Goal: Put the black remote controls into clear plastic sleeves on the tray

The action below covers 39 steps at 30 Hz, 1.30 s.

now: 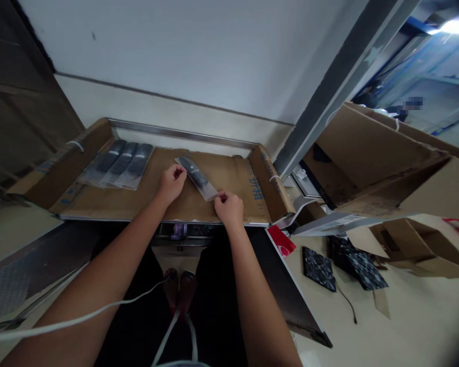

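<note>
A clear plastic bag [197, 177] with a dark, long item inside lies slantwise over the cardboard-lined tray [156, 204]. My left hand [173, 182] is closed in a pinch at the bag's upper left edge. At its lower right corner, my right hand [228, 207] pinches the bag between thumb and fingers. What exactly the dark item is, I cannot make out. To the left, several similar filled bags [124, 163] lie side by side, partly overlapping, on the same cardboard.
Cardboard side walls [270, 178] are tied on with white ties. A large open carton [382, 158] stands at the right behind a grey metal post [336, 76]. On the floor lie dark patterned packages [319, 267] and another carton [424, 247]. A white cable [99, 310] crosses my left forearm.
</note>
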Tool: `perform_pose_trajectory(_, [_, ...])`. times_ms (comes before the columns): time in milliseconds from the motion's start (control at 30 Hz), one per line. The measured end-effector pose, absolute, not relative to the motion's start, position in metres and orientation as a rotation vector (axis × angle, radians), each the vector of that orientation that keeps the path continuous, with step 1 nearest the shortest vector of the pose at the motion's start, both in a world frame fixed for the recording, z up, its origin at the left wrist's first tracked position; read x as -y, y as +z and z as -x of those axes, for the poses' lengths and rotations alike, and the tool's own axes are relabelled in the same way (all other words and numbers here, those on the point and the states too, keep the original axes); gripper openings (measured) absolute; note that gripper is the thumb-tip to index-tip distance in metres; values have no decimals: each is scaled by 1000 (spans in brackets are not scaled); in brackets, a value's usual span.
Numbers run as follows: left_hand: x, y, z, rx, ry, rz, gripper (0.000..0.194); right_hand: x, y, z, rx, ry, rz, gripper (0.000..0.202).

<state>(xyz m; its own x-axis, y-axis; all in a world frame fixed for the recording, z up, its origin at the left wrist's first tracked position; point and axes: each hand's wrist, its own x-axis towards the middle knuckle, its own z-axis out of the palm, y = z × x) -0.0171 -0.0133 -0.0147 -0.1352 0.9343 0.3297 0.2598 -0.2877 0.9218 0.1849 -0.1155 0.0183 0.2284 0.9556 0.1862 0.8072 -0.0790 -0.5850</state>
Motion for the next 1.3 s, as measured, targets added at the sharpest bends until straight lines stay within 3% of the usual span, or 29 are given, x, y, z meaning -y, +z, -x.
perform_pose_trajectory(267, [10,-16,19,-1343,1507,-1528,6,85,49,-145,1762,9,1818,54])
perform_pose_trajectory(400, [7,-20,21,-1343,1520,-1511,8,67,30,-120,1899,108,1920,75])
perform_pose_trajectory(567, [8,-21,20,-1357,1483,-1479,10,76,1,-127,1908,131,2034,85])
perform_pose_trajectory(900, [8,-20,19,-1335,1491,-1462,7,111,2,-135,1871,114,2141,86])
perform_pose_trajectory(1133, [11,-17,18,-1322,1497,-1462,7,156,7,-167,1906,161,1974,98])
perform_pose_trajectory(1300, [10,-17,19,-1332,1494,-1454,7,142,41,-190,1700,401,1904,57])
